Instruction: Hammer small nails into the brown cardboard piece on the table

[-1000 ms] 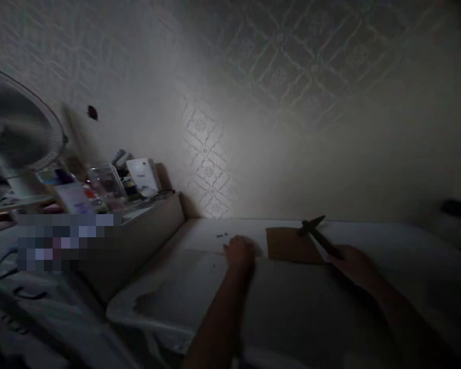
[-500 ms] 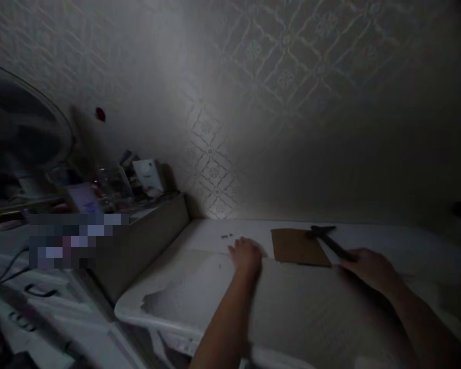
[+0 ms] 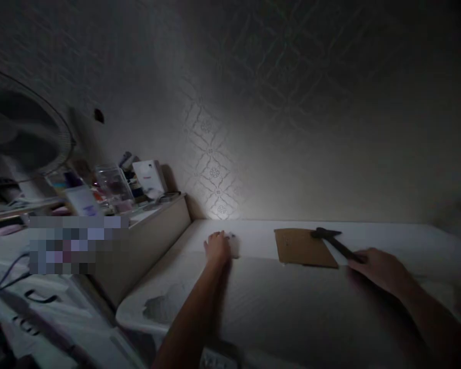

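My right hand (image 3: 376, 264) is wrapped round the handle end of a dark hammer (image 3: 341, 248). The hammer's head, with a pointed end facing right, lies over the top right corner of a brown cardboard piece (image 3: 301, 249). That cardboard rests flat on the white table (image 3: 253, 238). To its left, my left hand (image 3: 217, 249) is down on the tabletop with bent fingers drawn together. It covers most of a group of tiny dark pieces; a bit of them (image 3: 230, 236) shows beside the fingertips, too small to name. What the left fingers pinch, if anything, is hidden.
A raised cabinet (image 3: 157, 241) borders the table on the left, carrying a white box (image 3: 149, 177), a clear organizer (image 3: 115, 183) and a bottle (image 3: 83, 200). A fan (image 3: 23, 123) stands behind. The patterned wall (image 3: 292, 169) closes off the far side.
My left hand has moved left across the table onto the tiny dark pieces, which were lying uncovered before. My right hand still holds the hammer by the cardboard, with little movement.
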Available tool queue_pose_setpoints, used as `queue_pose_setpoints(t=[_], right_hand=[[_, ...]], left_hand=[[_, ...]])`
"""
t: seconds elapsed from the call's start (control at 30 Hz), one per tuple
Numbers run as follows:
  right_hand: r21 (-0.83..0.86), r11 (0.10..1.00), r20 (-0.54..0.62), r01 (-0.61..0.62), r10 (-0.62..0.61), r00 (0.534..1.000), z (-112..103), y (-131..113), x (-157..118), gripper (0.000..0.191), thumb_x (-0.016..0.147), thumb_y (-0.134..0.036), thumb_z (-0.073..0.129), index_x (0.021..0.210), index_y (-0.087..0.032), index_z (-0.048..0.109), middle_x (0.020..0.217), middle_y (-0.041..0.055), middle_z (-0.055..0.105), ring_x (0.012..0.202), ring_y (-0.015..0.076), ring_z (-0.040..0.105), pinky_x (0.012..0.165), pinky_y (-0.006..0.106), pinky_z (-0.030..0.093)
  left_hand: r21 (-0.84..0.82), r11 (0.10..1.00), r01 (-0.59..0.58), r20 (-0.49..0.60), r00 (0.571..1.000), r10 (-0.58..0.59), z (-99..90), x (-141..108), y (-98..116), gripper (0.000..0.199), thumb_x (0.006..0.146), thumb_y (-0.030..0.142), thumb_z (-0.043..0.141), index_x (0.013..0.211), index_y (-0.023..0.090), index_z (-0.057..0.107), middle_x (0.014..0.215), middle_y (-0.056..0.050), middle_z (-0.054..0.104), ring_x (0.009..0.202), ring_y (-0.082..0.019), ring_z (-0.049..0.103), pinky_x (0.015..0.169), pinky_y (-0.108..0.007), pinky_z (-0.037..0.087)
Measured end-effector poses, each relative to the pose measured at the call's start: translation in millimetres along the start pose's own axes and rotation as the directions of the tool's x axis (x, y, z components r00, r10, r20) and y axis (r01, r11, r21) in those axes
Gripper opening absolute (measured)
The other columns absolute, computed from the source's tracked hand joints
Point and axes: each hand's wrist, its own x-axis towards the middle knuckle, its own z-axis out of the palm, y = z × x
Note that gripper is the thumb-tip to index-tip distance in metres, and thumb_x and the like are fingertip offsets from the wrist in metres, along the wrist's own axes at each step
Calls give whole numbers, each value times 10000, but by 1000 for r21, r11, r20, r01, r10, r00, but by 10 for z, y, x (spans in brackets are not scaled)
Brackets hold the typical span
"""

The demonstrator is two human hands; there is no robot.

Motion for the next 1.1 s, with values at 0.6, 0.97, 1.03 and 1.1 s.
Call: queue_pose_setpoints(t=[0.6,0.97,1.03,1.1], right_hand=[[-183,910,-303,372,-412,859,301,-480,-79,286,837,-213,405,931,-151,667,902,111,629,858,233,572,812,356,438],[-148,923,-257,356,-383,887,295,-530,-82,272,844,-204,409,898,-160,671,899,101,632,868,226,570,812,350,436],[-143,923,-245,357,-382,891,283,-556,-91,265,839,-197,417,900,-157,672,907,100,632,877,227,567,817,347,433],[-129,922,-231,366,-386,893,274,-581,-99,256,833,-186,428,904,-157,673,906,96,635,879,223,567,819,339,432]], left_hand=[[54,996,-65,11,998,64,-12,167,-162,316,869,290,425,1006,235,704,1040,-85,669,961,-223,602,790,-283,451],[-81,997,-17,-41,999,13,-192,104,69,272,877,289,454,971,188,689,1045,-77,674,967,-200,609,818,-257,430],[-227,974,-22,-66,998,7,-238,67,258,276,886,312,459,979,177,682,1021,-69,685,943,-184,619,817,-247,433],[-391,919,-52,-63,998,30,-262,14,507,280,883,321,475,981,158,680,976,-65,699,903,-170,633,800,-236,443]])
